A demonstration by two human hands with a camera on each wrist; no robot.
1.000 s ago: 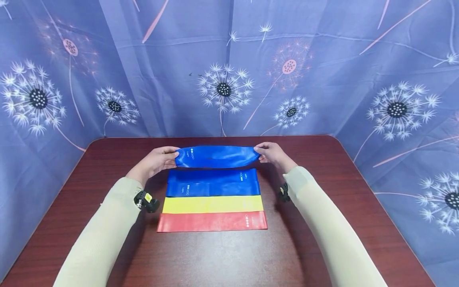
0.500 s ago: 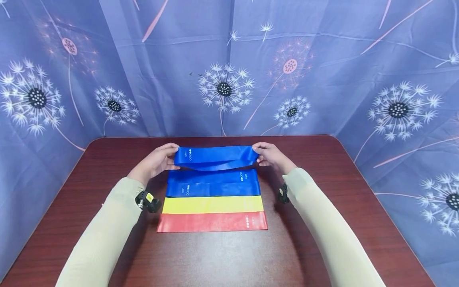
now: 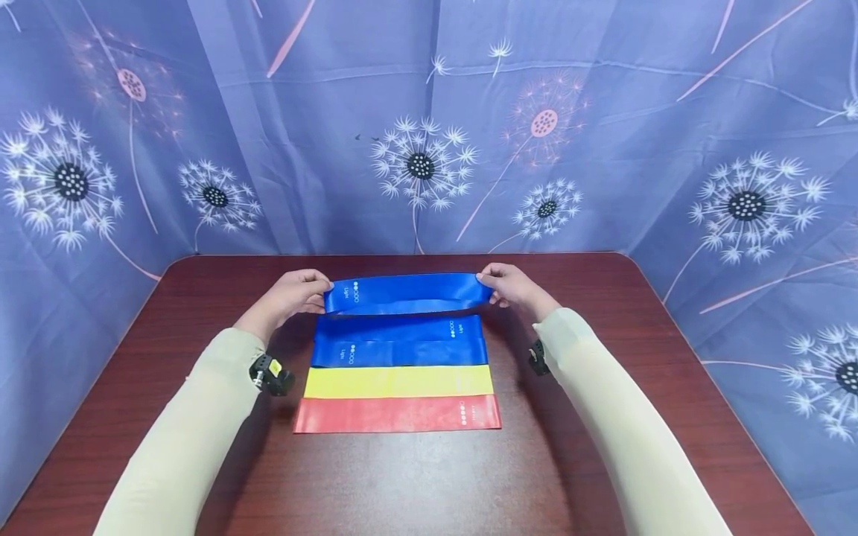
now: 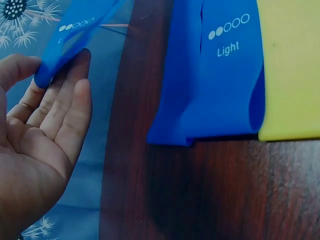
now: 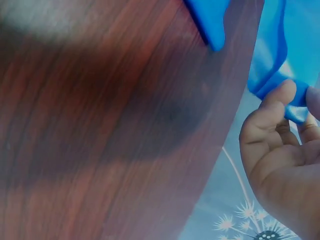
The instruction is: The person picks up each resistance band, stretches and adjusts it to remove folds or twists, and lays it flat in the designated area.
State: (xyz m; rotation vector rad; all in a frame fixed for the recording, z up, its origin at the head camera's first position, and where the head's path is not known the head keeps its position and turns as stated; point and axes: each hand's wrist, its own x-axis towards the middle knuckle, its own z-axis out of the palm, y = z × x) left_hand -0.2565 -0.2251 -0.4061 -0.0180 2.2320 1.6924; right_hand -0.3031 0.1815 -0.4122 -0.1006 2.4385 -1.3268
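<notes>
A blue resistance band (image 3: pixel 409 292) is stretched level between both hands, above the far part of the table. My left hand (image 3: pixel 288 301) pinches its left end between thumb and fingers; in the left wrist view that hand (image 4: pixel 45 125) has its other fingers loosely extended below the band. On the other side, my right hand (image 3: pixel 516 289) pinches the right end, and the right wrist view shows the thumb and fingers of this hand (image 5: pixel 285 150) on the blue material. Nearer to me lie two overlapping blue bands (image 3: pixel 402 353), a yellow band (image 3: pixel 398 382) and a red band (image 3: pixel 395 415), side by side.
The dark red wooden table (image 3: pixel 415 484) has rounded far corners. A blue curtain (image 3: pixel 302 134) with dandelion prints hangs behind it and along both sides. Black wrist cameras sit at both cuffs, the left one (image 3: pixel 271 374) over the table.
The held band sagged open along its lower edge half a second ago and now hangs flatter and tauter. My right hand has shifted slightly right. The bands on the table have not moved.
</notes>
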